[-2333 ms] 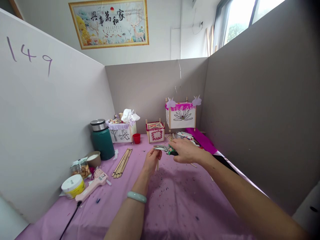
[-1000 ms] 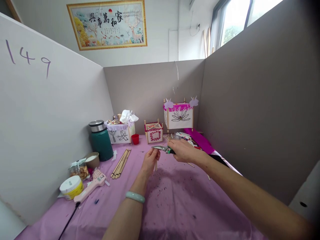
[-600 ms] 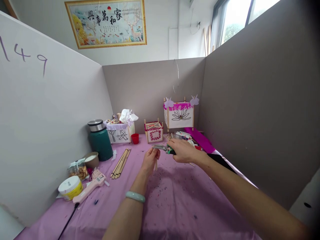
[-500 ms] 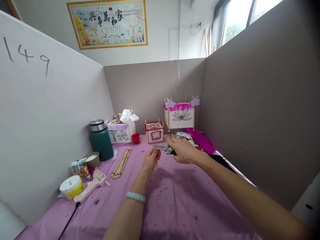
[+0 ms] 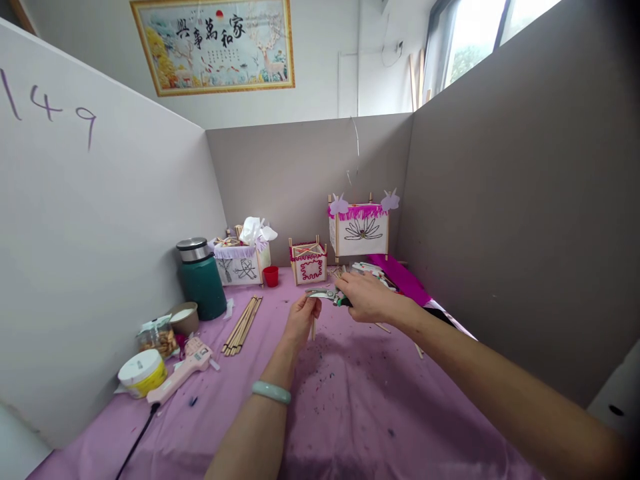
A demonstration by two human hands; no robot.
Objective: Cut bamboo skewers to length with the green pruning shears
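My right hand [image 5: 367, 296] is closed around the green-and-black handles of a pair of pruning shears [image 5: 327, 296]. The blades point left and meet the top of my left hand [image 5: 301, 316]. Between the fingers of that hand is a thin wooden stick [image 5: 313, 329], its lower part showing beneath them; its upper end at the blades is too small to make out. Left of my hands, a row of similar wooden sticks [image 5: 242, 327] lies on the purple tablecloth [image 5: 350, 407].
A pink glue gun [image 5: 181, 375], a yellow-and-white tub [image 5: 143, 375] and a green flask [image 5: 201, 280] stand at left. Along the back are a tissue box [image 5: 240, 269], a red cup [image 5: 271, 276], a small stick-framed box [image 5: 309, 265] and a lantern-like box [image 5: 363, 233].
The grip on the shears looks slightly tighter, with the handles nearer together. Both hands stay in nearly the same place; the view shifts a little.
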